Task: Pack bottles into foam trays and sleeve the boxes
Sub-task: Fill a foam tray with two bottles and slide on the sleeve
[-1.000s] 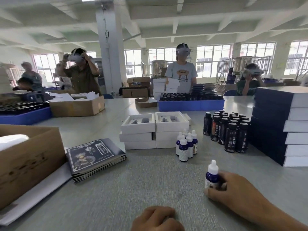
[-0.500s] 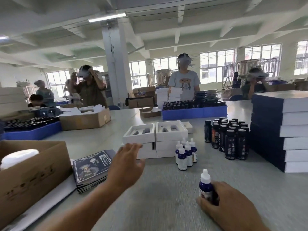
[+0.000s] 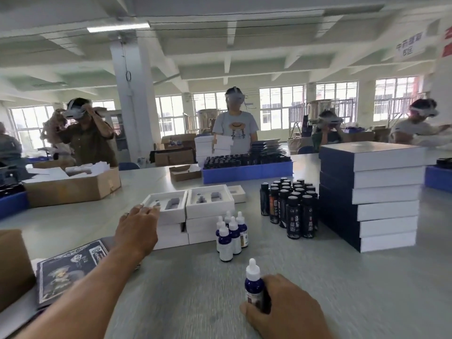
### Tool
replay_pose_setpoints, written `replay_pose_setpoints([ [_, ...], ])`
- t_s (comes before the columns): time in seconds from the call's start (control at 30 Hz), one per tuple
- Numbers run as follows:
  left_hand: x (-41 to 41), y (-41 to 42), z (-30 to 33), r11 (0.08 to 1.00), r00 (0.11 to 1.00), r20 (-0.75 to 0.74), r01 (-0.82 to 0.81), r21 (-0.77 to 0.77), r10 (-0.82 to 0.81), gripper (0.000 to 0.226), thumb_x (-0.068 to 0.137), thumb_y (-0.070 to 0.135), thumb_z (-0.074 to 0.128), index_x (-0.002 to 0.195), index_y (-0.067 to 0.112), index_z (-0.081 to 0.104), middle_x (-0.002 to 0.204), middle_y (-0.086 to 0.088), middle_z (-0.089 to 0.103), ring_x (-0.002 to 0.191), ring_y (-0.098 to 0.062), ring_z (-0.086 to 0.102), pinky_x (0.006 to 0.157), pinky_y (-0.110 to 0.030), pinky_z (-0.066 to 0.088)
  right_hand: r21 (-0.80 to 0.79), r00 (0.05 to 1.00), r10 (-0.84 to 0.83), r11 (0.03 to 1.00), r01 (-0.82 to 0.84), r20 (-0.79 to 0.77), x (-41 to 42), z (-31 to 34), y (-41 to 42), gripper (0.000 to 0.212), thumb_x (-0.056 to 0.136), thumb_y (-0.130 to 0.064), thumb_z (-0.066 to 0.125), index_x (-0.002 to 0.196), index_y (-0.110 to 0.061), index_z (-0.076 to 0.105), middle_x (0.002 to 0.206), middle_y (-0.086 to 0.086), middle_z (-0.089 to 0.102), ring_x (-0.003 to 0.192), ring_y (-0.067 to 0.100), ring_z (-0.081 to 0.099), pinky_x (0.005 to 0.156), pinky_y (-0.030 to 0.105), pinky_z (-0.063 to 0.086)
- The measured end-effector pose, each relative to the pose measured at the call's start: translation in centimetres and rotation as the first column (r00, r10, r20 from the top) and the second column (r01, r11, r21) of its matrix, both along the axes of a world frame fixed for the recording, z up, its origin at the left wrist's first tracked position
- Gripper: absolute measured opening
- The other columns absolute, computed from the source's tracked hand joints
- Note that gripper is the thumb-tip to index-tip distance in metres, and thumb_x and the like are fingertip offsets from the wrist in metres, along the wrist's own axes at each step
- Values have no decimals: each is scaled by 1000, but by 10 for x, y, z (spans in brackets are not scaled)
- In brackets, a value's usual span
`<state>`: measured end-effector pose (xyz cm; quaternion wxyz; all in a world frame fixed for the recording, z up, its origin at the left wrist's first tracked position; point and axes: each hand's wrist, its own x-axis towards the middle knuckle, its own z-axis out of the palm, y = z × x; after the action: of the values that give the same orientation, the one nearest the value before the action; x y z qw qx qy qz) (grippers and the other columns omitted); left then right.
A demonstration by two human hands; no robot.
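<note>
My right hand (image 3: 286, 309) grips a small blue dropper bottle (image 3: 253, 282) with a white cap, standing on the grey table near me. My left hand (image 3: 137, 228) reaches forward with fingers spread, its fingertips at the near edge of the left white foam tray (image 3: 171, 206). That tray tops a stack of white boxes, beside a second open foam tray (image 3: 210, 199). Several more dropper bottles (image 3: 231, 234) stand in front of the stacks. A cluster of tall black bottles (image 3: 291, 206) stands to the right.
A tall stack of navy-sleeved boxes (image 3: 371, 194) rises at the right. Dark printed sleeves (image 3: 71, 267) lie at the left by a cardboard box (image 3: 12, 263). Another carton (image 3: 71, 184), a blue bin of bottles (image 3: 247, 170) and several people with headsets are across the table.
My left hand rose from the near table edge and stretched forward to the left foam tray. My right hand kept hold of the dropper bottle in about the same place.
</note>
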<state>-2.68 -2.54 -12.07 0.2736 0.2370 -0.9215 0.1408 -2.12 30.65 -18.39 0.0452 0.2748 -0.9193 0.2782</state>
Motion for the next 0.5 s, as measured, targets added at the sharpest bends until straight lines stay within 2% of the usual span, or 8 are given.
replay_pose_setpoints([
  [0.1,8,8,5,999,999,-19,36,-41,-37,45,86,11,62,131,14,61,125,-9,65,115,-29,55,93,-45,47,-16,1000,-24,1000,24,-14,-2,-2,-1,51,76,-70,54,115,-38,52,99,-18,51,87,2,52,79,21,42],
  [0.2,28,25,11,996,996,-32,84,-27,-85,40,80,12,73,120,12,69,114,-11,69,106,-32,58,85,-49,49,-42,1000,-17,999,17,-10,-3,-6,4,47,78,-68,56,114,-38,53,99,-18,52,86,2,53,79,21,43],
  [0.33,82,64,6,979,977,-67,203,-12,-203,38,75,14,80,113,13,72,108,-8,70,97,-31,62,81,-50,50,-163,999,-52,985,50,-6,-4,-6,12,30,81,-64,58,95,-38,51,87,-18,53,76,0,51,66,17,38],
  [0.43,136,104,-13,937,936,-47,348,-15,-348,38,69,18,84,106,19,74,100,3,68,87,-24,66,76,-45,55,-271,994,-95,957,109,62,-6,-4,13,24,85,-53,64,97,-33,56,87,-14,60,77,3,56,70,21,47],
  [0.5,166,135,-29,881,881,-1,474,12,-474,39,66,27,84,103,26,74,97,9,66,80,-17,67,64,-37,57,-311,990,-102,942,127,98,-6,-2,14,22,87,-49,65,95,-30,57,86,-13,63,76,4,59,69,23,49],
])
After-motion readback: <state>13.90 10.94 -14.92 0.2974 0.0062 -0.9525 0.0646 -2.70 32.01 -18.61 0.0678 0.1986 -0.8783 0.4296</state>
